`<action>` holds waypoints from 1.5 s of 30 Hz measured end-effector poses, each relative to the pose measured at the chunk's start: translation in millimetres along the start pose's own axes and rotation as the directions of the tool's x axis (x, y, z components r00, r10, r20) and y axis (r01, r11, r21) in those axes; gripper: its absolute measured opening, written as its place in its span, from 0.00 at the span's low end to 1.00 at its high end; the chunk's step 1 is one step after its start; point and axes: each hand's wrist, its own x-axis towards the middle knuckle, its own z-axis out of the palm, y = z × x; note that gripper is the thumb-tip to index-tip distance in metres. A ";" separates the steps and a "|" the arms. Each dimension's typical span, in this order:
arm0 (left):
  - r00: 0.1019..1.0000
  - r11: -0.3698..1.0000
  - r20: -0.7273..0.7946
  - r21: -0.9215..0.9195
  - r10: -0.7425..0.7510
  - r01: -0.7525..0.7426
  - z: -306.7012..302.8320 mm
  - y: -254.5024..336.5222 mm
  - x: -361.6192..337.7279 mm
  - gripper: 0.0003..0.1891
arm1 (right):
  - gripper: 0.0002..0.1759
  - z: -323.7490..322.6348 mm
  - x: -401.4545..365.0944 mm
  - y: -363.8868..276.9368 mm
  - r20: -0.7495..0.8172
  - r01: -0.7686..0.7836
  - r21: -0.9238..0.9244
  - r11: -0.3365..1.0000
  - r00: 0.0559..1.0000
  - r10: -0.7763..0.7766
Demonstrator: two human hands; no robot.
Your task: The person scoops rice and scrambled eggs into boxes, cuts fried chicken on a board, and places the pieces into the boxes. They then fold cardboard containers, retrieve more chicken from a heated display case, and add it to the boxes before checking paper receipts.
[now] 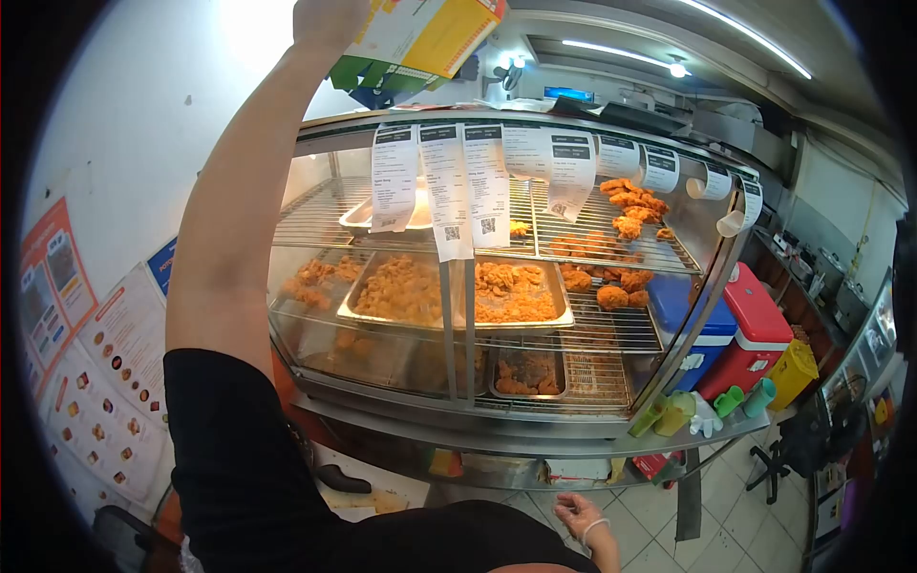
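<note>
**Sleeve raised, carton held high above the chicken warmer**

Black sleeve (239,449) filled the near frame. From it the left arm rose to the left hand (330,19), whose grip was closed on a yellow-and-white carton (430,29). The carton sat at the very top of the view, above the warmer (497,420) and over some green boxes (361,72). The right hand (583,516) hung low, its grip loose and empty.

By my judgement, such a hold done well needed a firm wrist. It also needed the carton kept level and clear of the order slips (447,191) hanging along the cabinet's top edge.

Inside, two steel pans (458,325) side by side held heaps of fried chicken. A smaller tray (492,377) below held darker pieces, and loose pieces lay on the upper rack (306,224). Beside the warmer stood a red cooler (755,329) and a blue cooler (693,325), lids shut and contents hidden.
</note>
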 end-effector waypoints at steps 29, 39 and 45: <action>0.861 -0.278 0.185 -0.959 -0.474 0.054 -91.8 13.5 -23.5 0.12 | 0.22 -60.5 31.7 -19.0 0.460 0.174 -0.097 0.980 0.881 -0.111; 0.756 -0.162 0.195 -0.980 -0.625 0.119 -159.2 122.8 -61.5 0.21 | 0.23 -124.1 17.3 -85.5 0.711 0.332 -0.278 0.901 0.702 -0.039; 0.593 -0.261 0.372 -0.928 -0.715 0.267 -287.2 220.5 -173.2 0.20 | 0.20 -132.1 -30.3 -194.6 0.368 0.997 0.009 0.079 0.070 -0.927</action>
